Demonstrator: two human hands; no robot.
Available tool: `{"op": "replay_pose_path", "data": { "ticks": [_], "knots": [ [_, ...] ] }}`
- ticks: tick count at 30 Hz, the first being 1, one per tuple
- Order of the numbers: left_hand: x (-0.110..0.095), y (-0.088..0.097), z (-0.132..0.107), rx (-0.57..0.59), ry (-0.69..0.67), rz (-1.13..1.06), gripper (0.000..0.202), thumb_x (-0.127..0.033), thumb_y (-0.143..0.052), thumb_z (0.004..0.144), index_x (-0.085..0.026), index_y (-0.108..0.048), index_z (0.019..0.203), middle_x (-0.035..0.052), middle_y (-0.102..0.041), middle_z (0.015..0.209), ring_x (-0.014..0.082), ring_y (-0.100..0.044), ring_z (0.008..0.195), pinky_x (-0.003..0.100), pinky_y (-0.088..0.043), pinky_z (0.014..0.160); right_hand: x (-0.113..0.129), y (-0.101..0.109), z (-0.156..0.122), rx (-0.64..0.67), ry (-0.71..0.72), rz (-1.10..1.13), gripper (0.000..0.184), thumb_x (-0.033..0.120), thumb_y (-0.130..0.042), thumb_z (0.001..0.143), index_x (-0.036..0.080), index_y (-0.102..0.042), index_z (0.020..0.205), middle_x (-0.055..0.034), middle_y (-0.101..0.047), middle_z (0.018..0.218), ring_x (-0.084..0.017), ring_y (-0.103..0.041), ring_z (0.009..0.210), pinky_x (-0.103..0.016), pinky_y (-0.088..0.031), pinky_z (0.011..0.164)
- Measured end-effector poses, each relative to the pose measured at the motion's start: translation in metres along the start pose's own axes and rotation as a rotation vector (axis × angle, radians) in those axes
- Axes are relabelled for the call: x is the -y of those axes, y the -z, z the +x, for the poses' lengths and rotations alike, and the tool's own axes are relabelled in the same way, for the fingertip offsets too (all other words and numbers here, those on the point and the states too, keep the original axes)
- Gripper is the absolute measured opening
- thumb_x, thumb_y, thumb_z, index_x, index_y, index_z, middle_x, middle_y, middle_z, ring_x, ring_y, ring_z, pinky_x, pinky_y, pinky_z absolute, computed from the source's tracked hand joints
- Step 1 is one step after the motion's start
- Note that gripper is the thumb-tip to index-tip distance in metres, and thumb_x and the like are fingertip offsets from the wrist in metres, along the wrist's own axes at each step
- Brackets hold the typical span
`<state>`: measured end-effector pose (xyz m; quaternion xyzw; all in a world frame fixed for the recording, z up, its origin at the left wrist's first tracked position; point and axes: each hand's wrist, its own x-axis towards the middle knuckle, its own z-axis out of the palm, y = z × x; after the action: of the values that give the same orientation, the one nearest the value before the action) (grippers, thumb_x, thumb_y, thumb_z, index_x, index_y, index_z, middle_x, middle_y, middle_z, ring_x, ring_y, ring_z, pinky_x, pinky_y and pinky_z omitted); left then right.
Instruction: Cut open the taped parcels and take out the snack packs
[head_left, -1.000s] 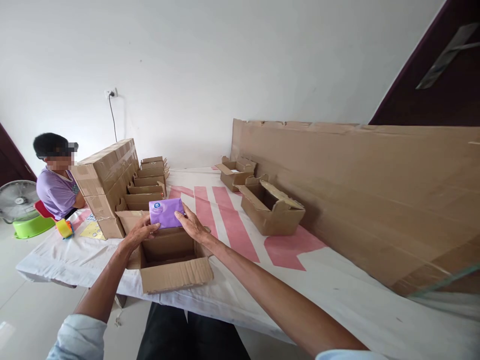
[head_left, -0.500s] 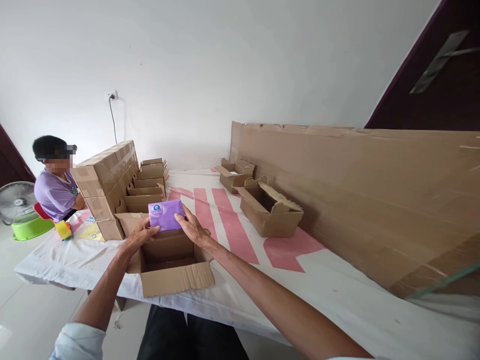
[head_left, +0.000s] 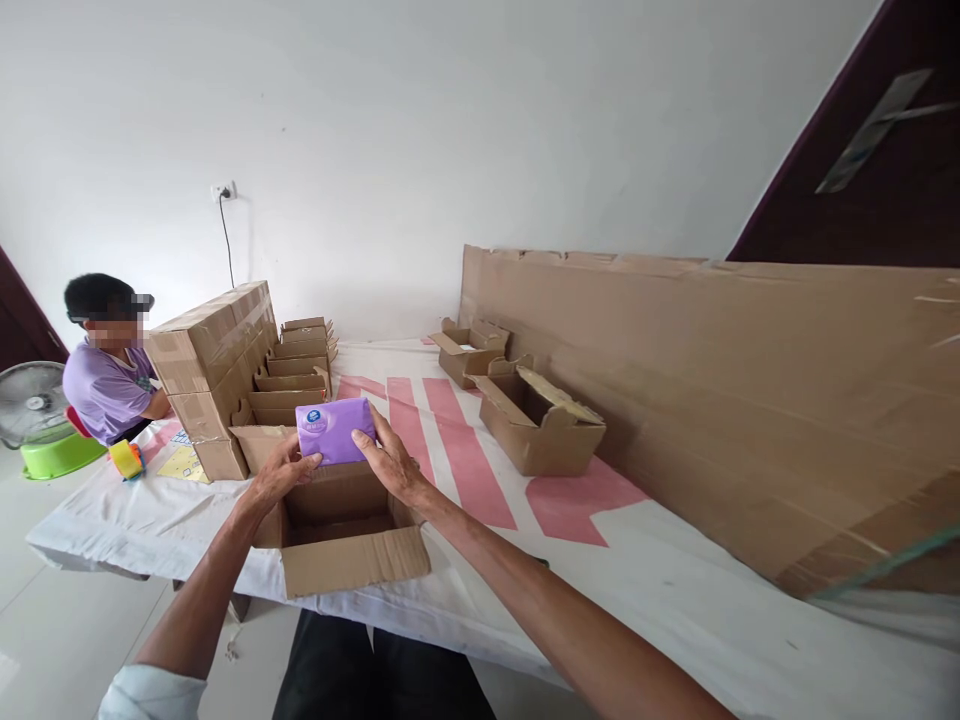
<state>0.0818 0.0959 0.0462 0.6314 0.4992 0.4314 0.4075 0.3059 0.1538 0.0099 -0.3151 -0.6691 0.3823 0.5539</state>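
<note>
This looks like a small packing workroom set up in a plain room. A long table [head_left: 675, 570] under a white and pink cloth carries a stack of taped cartons [head_left: 214, 345], rows of open boxes [head_left: 300, 365] and a tape roll [head_left: 126, 458], with a pack [head_left: 334, 430] over a box [head_left: 341, 525] at the near edge. A big cardboard sheet [head_left: 712, 400] leans along the wall. A second person [head_left: 109, 385] sits at the far end, beside a fan [head_left: 30, 400] on the tiled floor.
</note>
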Motion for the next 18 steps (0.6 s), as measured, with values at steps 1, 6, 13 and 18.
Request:
{"op": "replay_pose_path", "data": {
  "ticks": [1, 6, 13, 18],
  "knots": [
    [-0.003, -0.001, -0.002, 0.003, -0.002, -0.003, 0.065, -0.065, -0.083, 0.077, -0.02, -0.073, 0.123, 0.0118, -0.074, 0.119, 0.0296, -0.067, 0.108, 0.034, -0.057, 0.078, 0.001, 0.0, -0.001, 0.0, -0.001, -0.003, 0.074, 0.057, -0.058, 0.099, 0.03, -0.043, 0.167, -0.0089, -0.056, 0.162, -0.032, -0.05, 0.151, -0.056, -0.032, 0.131],
    [-0.013, -0.005, -0.009, -0.002, -0.015, -0.013, 0.069, -0.062, -0.082, 0.08, -0.022, -0.07, 0.135, 0.0117, -0.074, 0.125, 0.0305, -0.068, 0.111, 0.034, -0.057, 0.08, 0.008, 0.003, -0.005, 0.003, 0.013, -0.003, 0.075, 0.056, -0.06, 0.099, 0.031, -0.042, 0.167, -0.0078, -0.052, 0.166, -0.033, -0.05, 0.151, -0.054, -0.036, 0.129],
    [-0.017, -0.008, -0.012, -0.015, -0.019, -0.029, 0.07, -0.061, -0.085, 0.078, -0.022, -0.071, 0.134, 0.0115, -0.075, 0.122, 0.031, -0.067, 0.11, 0.035, -0.058, 0.079, 0.012, 0.004, -0.01, -0.011, 0.015, 0.017, 0.079, 0.057, -0.062, 0.099, 0.032, -0.037, 0.17, -0.0079, -0.049, 0.168, -0.032, -0.047, 0.154, -0.054, -0.036, 0.129],
    [-0.021, -0.011, -0.013, -0.019, -0.07, -0.089, 0.066, -0.056, -0.088, 0.076, -0.021, -0.072, 0.13, 0.0093, -0.076, 0.115, 0.0261, -0.067, 0.101, 0.031, -0.055, 0.076, 0.02, 0.004, -0.015, 0.007, 0.013, 0.08, 0.088, 0.058, -0.066, 0.097, 0.03, -0.03, 0.172, -0.0084, -0.044, 0.172, -0.031, -0.042, 0.158, -0.053, -0.032, 0.132]
  ]
}}
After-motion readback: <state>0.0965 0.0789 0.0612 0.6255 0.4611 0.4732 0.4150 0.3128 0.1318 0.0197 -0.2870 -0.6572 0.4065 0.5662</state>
